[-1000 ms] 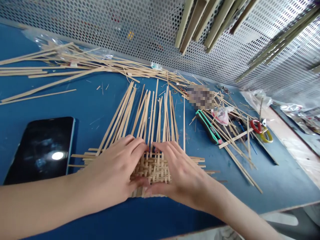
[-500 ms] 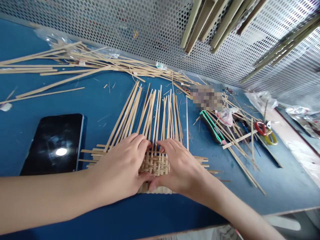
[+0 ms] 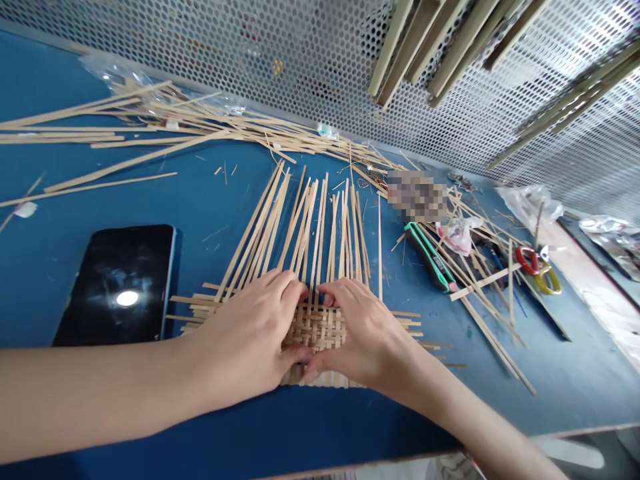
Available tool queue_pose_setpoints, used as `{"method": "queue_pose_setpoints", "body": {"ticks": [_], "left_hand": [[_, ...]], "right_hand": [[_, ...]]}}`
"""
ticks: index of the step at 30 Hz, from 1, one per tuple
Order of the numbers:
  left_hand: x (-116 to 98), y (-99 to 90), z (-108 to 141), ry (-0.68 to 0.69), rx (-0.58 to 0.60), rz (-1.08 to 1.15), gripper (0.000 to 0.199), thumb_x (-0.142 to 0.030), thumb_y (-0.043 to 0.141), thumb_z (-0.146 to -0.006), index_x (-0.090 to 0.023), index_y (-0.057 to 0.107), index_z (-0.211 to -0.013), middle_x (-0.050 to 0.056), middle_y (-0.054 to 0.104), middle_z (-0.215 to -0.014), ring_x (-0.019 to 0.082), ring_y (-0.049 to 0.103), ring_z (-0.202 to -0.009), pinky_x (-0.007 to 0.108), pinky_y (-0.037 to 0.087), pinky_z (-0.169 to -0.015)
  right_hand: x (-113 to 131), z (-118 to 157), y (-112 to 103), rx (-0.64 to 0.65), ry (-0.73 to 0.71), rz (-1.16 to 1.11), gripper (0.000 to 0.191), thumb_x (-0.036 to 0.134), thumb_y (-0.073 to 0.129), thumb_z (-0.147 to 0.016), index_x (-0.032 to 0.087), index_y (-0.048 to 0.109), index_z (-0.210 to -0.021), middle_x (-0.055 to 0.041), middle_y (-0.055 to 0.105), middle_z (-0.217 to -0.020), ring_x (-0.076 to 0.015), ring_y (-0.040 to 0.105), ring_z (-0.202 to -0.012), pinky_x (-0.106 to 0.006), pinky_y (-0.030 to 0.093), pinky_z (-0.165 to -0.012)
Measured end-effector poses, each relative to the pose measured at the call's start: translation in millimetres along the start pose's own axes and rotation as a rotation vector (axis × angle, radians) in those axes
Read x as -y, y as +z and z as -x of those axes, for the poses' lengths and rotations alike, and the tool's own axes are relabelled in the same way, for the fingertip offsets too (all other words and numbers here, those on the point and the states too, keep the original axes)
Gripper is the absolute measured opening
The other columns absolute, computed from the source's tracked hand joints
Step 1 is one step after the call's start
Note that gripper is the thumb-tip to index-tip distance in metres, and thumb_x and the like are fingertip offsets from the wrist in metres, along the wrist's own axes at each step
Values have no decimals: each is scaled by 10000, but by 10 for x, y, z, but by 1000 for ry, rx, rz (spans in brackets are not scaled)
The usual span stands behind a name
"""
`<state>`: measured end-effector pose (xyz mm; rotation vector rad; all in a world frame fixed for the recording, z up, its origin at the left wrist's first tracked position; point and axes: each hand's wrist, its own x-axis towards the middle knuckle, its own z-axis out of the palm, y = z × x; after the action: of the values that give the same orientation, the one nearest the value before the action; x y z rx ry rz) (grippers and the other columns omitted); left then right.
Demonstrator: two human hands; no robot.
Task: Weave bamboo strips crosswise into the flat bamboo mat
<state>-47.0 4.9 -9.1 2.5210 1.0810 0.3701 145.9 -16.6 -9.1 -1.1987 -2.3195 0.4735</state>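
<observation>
A woven bamboo mat (image 3: 320, 328) lies on the blue table near its front edge. Loose strip ends (image 3: 300, 227) fan out from its far side, and shorter ends stick out left and right. My left hand (image 3: 255, 327) is curled over the mat's left part, fingertips at the far edge of the weave and thumb near the front. Mirroring it, my right hand (image 3: 370, 333) grips the right part the same way. Both thumbs nearly meet over the front of the weave. The palms hide much of the mat's two sides.
Left of the mat lies a dark-screened tablet (image 3: 117, 287). To the right are a green utility knife (image 3: 429, 257), red-and-yellow-handled scissors (image 3: 543, 270) and scattered strips. More bamboo strips (image 3: 200, 130) run along the back, before a perforated metal panel (image 3: 300, 60).
The whole view has shifted slightly, so things appear a little further right. Both hands keep nearly the same hold on the mat, and the weave looks unchanged.
</observation>
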Motion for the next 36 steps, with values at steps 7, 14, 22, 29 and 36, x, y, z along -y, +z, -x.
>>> {"method": "queue_pose_setpoints", "body": {"ticks": [7,14,22,29,36], "left_hand": [[308,-304,260,87,-63,-51,429,-509,639,-866,-175,521,-1108,66,566,-1112,256,524,-1026,394,416,-869],[700,-489,473,16,-32,-134,449,-597,464,-935,-199,536,-1130,44,564,-1140,236,506,-1053,382,373,-882],[697,-346,428,110,-26,-60,352,-477,603,-897,-154,582,-1037,70,575,-1055,237,521,-946,381,442,-819],[628,-330,425,46,-15,-31,313,-441,605,-891,-142,596,-980,72,575,-969,235,508,-874,387,445,-763],[587,-331,438,4,6,-15,239,-382,599,-903,-145,578,-925,67,559,-949,235,504,-860,393,435,-758]], "right_hand": [[56,80,-66,109,36,59,925,436,857,-662,32,382,-1346,-159,571,-1124,-314,541,-1078,-524,473,-984],[201,-59,-131,111,21,73,619,308,650,-908,121,340,-1410,-149,576,-1205,-288,534,-1160,-503,447,-1042],[401,-319,278,75,-32,78,744,490,708,-819,-20,431,-1286,-194,588,-1123,-329,532,-1080,-533,479,-967],[431,-350,340,47,111,58,619,337,868,-686,89,504,-1121,-93,597,-951,-264,570,-890,-464,541,-793],[466,-374,346,47,129,51,568,300,869,-688,101,520,-1089,-90,609,-935,-259,583,-872,-456,539,-787]]}}
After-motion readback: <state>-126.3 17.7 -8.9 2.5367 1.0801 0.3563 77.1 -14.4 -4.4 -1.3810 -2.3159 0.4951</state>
